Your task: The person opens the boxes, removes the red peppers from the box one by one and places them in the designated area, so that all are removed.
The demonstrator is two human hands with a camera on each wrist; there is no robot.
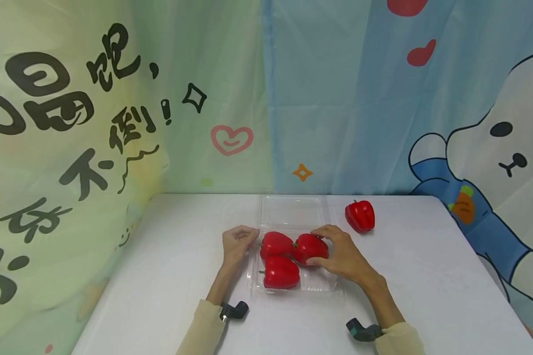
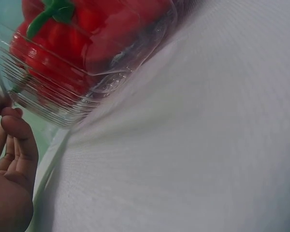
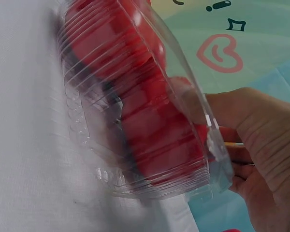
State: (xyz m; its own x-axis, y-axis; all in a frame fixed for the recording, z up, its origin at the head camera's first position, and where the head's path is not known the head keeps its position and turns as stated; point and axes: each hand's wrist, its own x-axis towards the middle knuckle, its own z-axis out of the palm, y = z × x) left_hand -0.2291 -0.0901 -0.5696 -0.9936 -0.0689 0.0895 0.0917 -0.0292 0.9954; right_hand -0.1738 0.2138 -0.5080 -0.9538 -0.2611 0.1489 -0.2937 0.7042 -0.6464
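A clear plastic clamshell box lies with its lid folded back, away from me. Inside its left half are two red bell peppers, one farther back and one nearer. My right hand grips a third red bell pepper at the back right of the box, thumb on the near side and fingers on the far side. At the back left corner, my left hand pinches the box's rim; the left wrist view shows thumb and fingertip at that clear edge.
Another red bell pepper sits on the white table, right of the lid. Behind the table hangs a printed curtain. Dark wrist cameras are strapped to both wrists.
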